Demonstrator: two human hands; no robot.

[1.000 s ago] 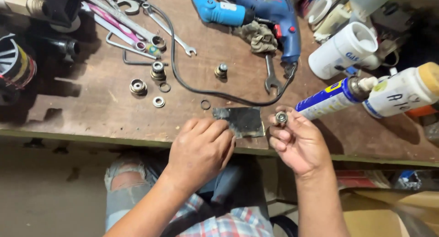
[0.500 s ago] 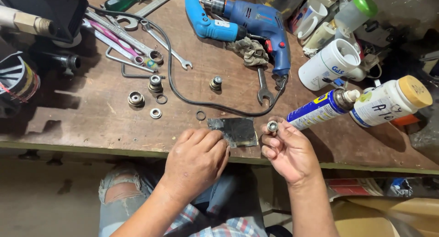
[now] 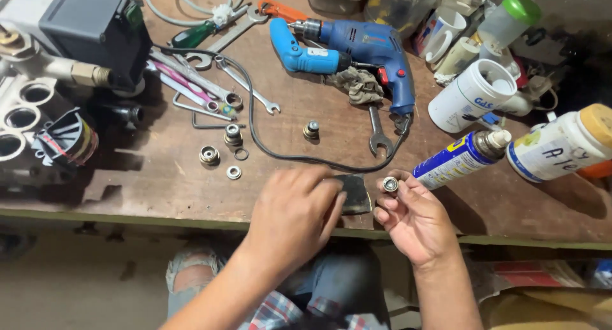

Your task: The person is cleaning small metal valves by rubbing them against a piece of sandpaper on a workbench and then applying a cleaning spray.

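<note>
At the near edge of the worn brown wooden tabletop (image 3: 159, 190), both hands work close together. Right hand (image 3: 417, 218): palm up, thumb and forefinger clamped on a small round silver metal fitting (image 3: 390, 185) with a dark centre, held just above the tabletop edge. Left hand (image 3: 296, 212): palm down, fingers curled together and pressing on a dark grey, roughly square abrasive-looking sheet (image 3: 355, 193) lying flat at the edge; whether it pinches the sheet or only rests on it cannot be told, since the hand covers most of it.

Progress, judged: one fitting is in hand; several similar small metal fittings and rings (image 3: 220, 155) lie untouched farther left, and one brass-and-silver fitting (image 3: 311, 130) sits inside the loop of black cable (image 3: 255, 126). So most pieces appear left to handle.

Fitting's look: short, cylindrical, dull silver rim, end face toward the camera.

Nearby: blue-and-yellow spray can (image 3: 456, 161) lying on its side just right of the right hand; blue electric drill (image 3: 350, 50) at the far side.
</note>
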